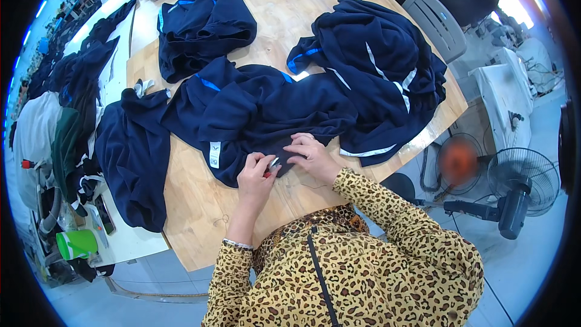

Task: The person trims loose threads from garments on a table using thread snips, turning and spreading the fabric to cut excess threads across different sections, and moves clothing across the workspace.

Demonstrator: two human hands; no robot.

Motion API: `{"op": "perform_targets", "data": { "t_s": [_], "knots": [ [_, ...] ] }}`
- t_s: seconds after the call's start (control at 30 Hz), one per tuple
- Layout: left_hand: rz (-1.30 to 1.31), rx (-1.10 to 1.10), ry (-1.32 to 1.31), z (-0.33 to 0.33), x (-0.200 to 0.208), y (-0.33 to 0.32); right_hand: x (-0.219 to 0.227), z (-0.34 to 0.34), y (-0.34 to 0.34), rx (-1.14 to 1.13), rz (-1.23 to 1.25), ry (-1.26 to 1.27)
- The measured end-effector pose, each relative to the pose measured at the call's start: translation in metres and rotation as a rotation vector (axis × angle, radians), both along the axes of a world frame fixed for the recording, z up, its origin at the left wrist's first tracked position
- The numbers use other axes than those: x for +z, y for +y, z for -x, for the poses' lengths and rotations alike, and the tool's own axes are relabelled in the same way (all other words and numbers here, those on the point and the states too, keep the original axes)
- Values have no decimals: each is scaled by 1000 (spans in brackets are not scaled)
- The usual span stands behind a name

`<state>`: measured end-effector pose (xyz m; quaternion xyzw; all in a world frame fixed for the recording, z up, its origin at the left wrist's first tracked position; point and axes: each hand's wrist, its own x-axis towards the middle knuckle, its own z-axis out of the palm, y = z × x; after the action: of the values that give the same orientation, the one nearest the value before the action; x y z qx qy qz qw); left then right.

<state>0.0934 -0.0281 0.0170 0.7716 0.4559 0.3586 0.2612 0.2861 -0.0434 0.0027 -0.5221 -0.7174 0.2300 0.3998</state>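
Observation:
A navy garment (272, 103) with blue tape strips is spread across the wooden table in front of me. A white label (215, 154) shows near its lower left edge. My left hand (256, 177) is closed on small thread snips (274, 163); their metal blades and a bit of red show between the fingers, beside the garment's near edge. My right hand (310, 156) rests just to the right, its bent fingers gripping the garment's near edge. The exact fingertip contact is partly hidden.
More navy garments lie around: a folded one (206, 30) behind, a heap with white stripes (375, 54) at right, and another (136, 157) hanging over the wooden table's (193, 212) left edge. A fan (520, 188) stands right, a green bucket (77, 244) lower left.

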Motion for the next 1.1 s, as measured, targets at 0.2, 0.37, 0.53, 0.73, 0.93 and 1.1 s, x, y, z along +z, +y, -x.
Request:
{"op": "perform_targets", "data": {
  "t_s": [0.2, 0.37, 0.53, 0.73, 0.93, 1.1],
  "knots": [
    [5, 14, 24, -1, -1, 0, -3, 2, -2, -32, -48, 32],
    [19, 27, 28, -1, 2, 0, 2, -10, 2, 93, 20, 100],
    [12, 35, 25, -2, 2, -1, 5, -14, 6, 198, 126, 198],
    [-12, 30, 13, -4, 3, 0, -6, 6, -1, -105, -56, 59],
    [4, 29, 22, -3, 2, -1, -9, 14, -1, -162, -68, 61],
    [69, 30, 39, -3, 7, 0, -8, 16, 0, -158, -117, -2]
  ]
}}
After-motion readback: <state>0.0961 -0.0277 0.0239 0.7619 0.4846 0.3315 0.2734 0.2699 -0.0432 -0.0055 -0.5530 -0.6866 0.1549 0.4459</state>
